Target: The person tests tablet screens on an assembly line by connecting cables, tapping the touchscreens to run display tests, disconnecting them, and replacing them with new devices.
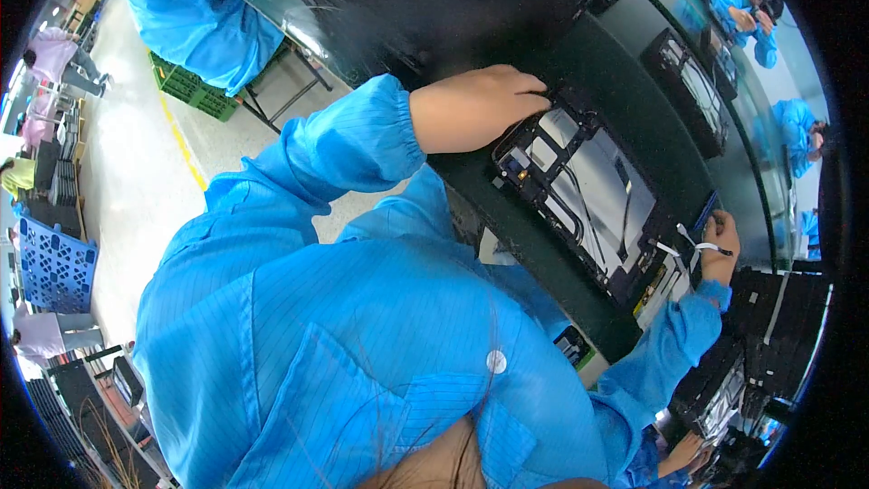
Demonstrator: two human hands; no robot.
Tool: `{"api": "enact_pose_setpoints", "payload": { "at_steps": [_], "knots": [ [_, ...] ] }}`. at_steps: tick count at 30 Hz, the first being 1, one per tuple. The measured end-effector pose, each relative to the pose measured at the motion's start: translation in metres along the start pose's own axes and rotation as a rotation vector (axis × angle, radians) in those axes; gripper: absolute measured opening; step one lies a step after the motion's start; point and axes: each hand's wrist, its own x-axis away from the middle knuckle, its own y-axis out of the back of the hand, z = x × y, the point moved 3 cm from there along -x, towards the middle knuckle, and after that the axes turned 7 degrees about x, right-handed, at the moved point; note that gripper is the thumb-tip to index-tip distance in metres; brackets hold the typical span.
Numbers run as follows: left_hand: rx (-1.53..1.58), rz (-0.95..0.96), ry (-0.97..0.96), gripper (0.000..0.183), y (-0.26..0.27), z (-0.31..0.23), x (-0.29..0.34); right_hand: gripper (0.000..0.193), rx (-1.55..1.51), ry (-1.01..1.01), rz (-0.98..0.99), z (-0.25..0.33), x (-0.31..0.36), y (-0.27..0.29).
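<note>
Panel assembly (597,186) lies on the dark green surface (625,72), insides uncovered; dark wiring laid across, white cables (700,244) apparently unfastened. Left hand (480,109) at its upper-left corner; right hand (720,240), fingers curled, beside the cables. Cannot tell if either grips.

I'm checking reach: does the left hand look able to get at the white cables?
Probably yes: nothing visible stands over the device between the left hand and the white cables, though the right hand, close beside them, might crowd it.
</note>
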Motion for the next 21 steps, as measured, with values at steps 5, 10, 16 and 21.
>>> {"api": "enact_pose_setpoints", "payload": {
  "at_steps": [5,10,16,21],
  "knots": [
    [0.026,0.08,0.207,0.034,-0.018,-0.004,0.008,0.038,0.377,-0.1,0.06,-0.024,-0.046,-0.056],
    [0.107,0.065,0.331,0.038,-0.026,-0.009,0.012,0.048,0.353,-0.21,0.182,-0.044,-0.066,-0.088],
    [0.128,0.045,0.323,0.038,-0.03,-0.009,0.013,0.041,0.118,0.111,0.25,-0.03,-0.048,-0.05],
    [0.151,0.002,0.319,0.038,-0.025,-0.006,0.018,0.036,-1.086,0.05,0.077,0.01,0.02,0.037]
  ]
}}
